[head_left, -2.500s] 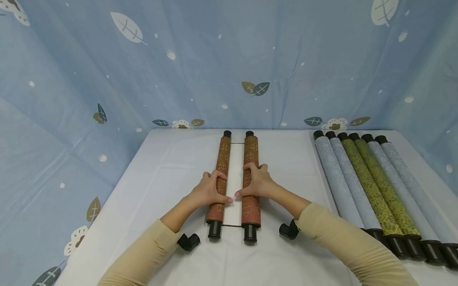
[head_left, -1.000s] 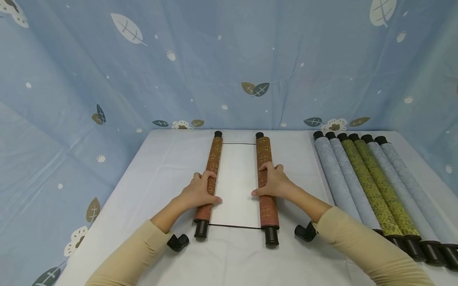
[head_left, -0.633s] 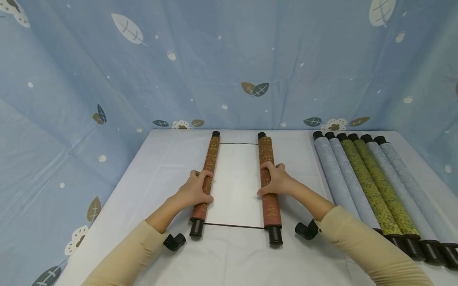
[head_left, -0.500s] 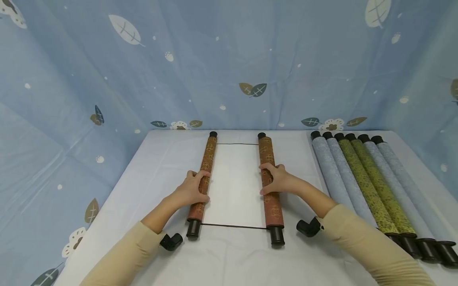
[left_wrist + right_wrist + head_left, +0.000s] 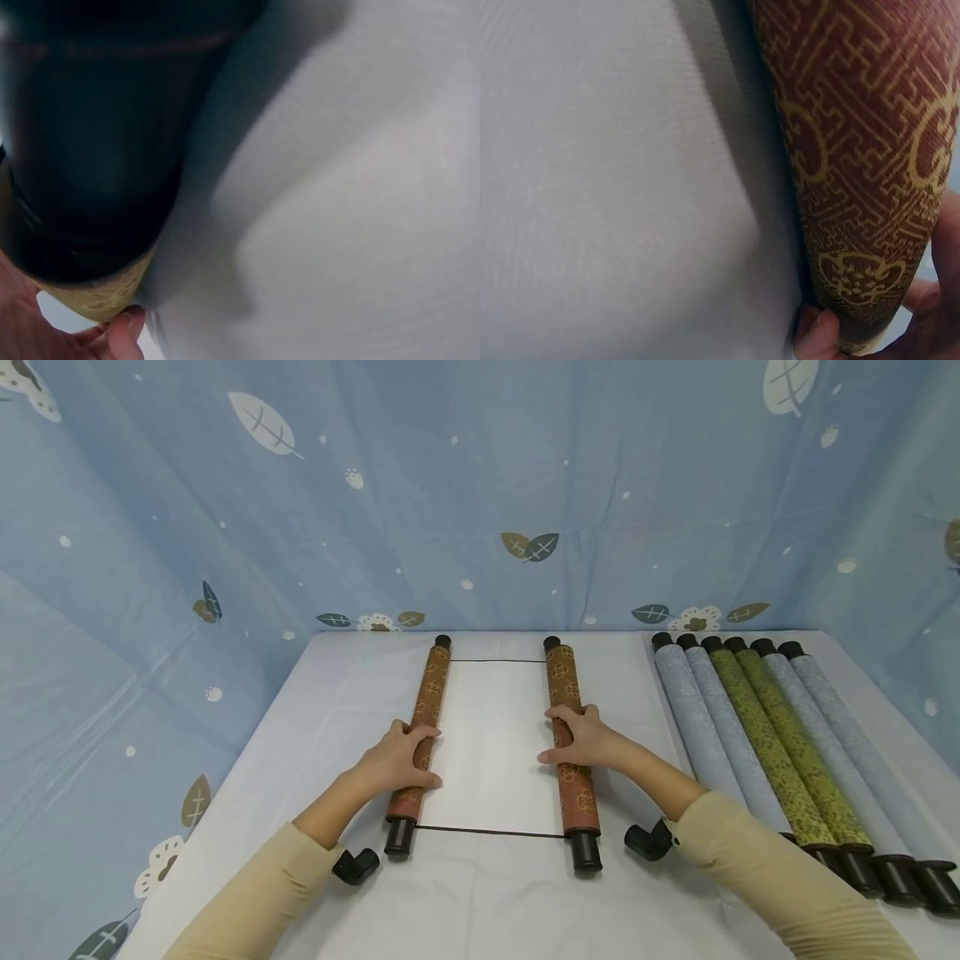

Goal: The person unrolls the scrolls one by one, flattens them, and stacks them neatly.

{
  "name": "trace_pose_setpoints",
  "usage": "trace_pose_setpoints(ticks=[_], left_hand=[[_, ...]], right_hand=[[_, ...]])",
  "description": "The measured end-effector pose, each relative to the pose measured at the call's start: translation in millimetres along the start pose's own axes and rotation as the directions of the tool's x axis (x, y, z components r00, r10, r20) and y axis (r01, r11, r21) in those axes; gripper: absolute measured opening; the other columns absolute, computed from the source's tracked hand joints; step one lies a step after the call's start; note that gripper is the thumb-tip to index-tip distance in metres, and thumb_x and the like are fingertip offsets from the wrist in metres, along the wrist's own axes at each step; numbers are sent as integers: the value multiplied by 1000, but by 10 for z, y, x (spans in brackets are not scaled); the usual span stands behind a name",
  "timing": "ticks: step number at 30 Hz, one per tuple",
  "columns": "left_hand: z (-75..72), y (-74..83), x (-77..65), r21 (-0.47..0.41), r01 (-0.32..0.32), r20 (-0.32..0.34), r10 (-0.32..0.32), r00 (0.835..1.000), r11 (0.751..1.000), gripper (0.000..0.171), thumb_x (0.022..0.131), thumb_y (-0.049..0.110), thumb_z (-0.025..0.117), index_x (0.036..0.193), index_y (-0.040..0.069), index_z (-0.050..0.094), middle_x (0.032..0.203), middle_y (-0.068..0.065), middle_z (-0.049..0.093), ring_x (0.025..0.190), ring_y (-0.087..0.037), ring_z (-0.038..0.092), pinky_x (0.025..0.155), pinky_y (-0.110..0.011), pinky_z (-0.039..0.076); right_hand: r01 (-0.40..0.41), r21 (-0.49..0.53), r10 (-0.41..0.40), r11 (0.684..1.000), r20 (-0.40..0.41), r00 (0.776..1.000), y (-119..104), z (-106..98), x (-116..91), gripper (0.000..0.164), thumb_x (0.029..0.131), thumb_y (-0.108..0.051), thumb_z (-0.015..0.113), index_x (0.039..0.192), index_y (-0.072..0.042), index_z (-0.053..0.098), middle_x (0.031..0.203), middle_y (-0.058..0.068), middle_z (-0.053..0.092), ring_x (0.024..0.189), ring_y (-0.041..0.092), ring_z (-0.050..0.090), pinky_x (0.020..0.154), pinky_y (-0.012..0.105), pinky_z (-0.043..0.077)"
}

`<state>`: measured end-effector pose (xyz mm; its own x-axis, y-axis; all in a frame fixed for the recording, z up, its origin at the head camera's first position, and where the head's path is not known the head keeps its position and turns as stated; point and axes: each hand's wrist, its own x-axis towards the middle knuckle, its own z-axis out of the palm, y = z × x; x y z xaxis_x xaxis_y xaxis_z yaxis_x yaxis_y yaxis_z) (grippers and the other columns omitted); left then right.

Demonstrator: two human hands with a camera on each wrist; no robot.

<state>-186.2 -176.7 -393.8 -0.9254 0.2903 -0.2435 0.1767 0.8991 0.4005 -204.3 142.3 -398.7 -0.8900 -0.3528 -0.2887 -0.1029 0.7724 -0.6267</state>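
Scroll [image 5: 497, 747], brown-red with gold patterning, lies partly open on a white-covered table [image 5: 480, 914], its blank white sheet [image 5: 491, 702] facing up. Take the sheet's middle as the centre of a clock: the left roll [image 5: 430, 689] stands at 9 o'clock, the right roll [image 5: 578, 797] at 3, their near ends slightly farther apart than their far ends.

A person's left hand [image 5: 395, 762] grips the left roll and the right hand [image 5: 588, 740] grips the right roll, each with thumb and forefinger spread apart along it and curled over to the sheet side. How the other fingers lie is hard to tell.

The step in hand seems to be spreading the scroll by drawing its rolls apart. Opening it further would call for both hands to work outward at an even pace—towards 9 and 3—keeping the sheet flat.

Compared with the earliest frame, where only a narrow strip shows, the sheet is now far wider—both rolls and hands have moved outward. Well off at 3 o'clock, pale blue rolls [image 5: 697, 727] flank two green rolls [image 5: 752, 735], lying side by side as before.
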Motion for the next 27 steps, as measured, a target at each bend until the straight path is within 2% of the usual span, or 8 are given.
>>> trace_pose_setpoints(ticks=[8, 13, 21, 24, 27], left_hand=[[13, -38, -13, 32, 51, -42, -50, 998, 998, 81, 68, 49, 81, 136, 24, 43, 120, -27, 44, 91, -31, 54, 53, -36, 42], [-3, -61, -43, 40, 72, -65, -69, 995, 997, 83, 68, 50, 81, 137, 24, 42, 117, -26, 46, 87, -28, 53, 51, -35, 41], [-14, -85, -85, 131, 104, -106, -90, 990, 986, 91, 61, 62, 79, 136, 28, 40, 110, -20, 50, 81, -25, 50, 48, -34, 39], [-9, -90, -85, 121, 90, -115, -76, 990, 989, 89, 63, 58, 80, 136, 26, 40, 109, -21, 49, 82, -26, 50, 48, -34, 39], [1, -115, -99, 94, 74, -134, -61, 989, 993, 85, 66, 50, 82, 135, 23, 41, 116, -24, 45, 91, -31, 48, 49, -34, 40]], right_hand=[[-33, -17, 31, 999, -63, 998, -25, 19, -55, 88, 74, -45, 78, 140, -11, 30, 130, 41, 24, 112, 51, 46, 82, 54, 46], [-22, -33, 19, 999, -102, 995, -9, -17, -115, 90, 72, -43, 80, 138, -9, 29, 125, 42, 26, 98, 48, 53, 72, 49, 49], [-13, -66, 5, 998, -118, 993, 42, -68, -176, 94, 69, -43, 82, 137, -8, 27, 120, 43, 30, 84, 41, 56, 63, 43, 48], [-22, -65, 14, 998, -113, 993, 55, -80, -179, 94, 70, -41, 82, 138, -8, 26, 120, 43, 32, 81, 38, 56, 62, 42, 47], [-29, -62, 22, 998, -107, 994, 43, -79, -168, 93, 70, -36, 83, 138, -7, 26, 120, 43, 31, 85, 41, 56, 64, 44, 48]])
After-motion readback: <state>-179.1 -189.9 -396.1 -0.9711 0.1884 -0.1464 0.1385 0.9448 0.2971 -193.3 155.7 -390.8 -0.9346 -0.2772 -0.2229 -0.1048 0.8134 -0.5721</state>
